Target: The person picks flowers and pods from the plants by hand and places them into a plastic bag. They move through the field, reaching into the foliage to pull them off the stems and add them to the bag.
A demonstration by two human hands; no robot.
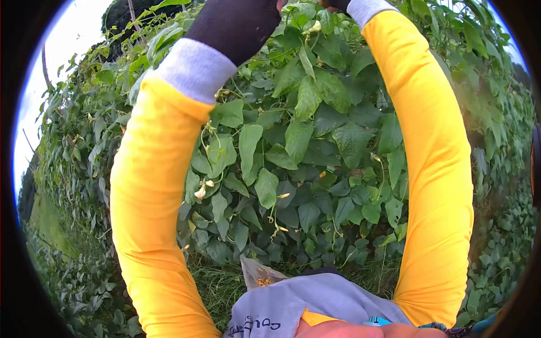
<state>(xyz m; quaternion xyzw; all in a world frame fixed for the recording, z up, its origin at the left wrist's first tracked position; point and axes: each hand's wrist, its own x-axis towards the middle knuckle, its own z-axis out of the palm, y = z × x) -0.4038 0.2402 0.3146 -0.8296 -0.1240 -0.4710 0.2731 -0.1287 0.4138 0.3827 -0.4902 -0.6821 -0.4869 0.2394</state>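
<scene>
Wall of bean vines (304, 141) pretty much everywhere, big green leaves stacked top to bottom. Few pale yellow blossoms (200, 192) dotted in there. Scruffy grass (220, 281) down at the foot. Clear plastic bag (256, 273) with yellowish bits inside poking up at bottom centre, just above a grey cloth (315, 298) with dark lettering. Washed-out sky (67, 34) up in the left corner, dark treetop (118, 17) right beside it.

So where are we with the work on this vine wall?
Done: the clear bag at the waist holds only a little yellowish material. In hand: left hand and right hand, gloved, are up among the leaves at the top edge; fingers cut off, grip unclear. Left, probably: pale flowers dot the vines.
</scene>
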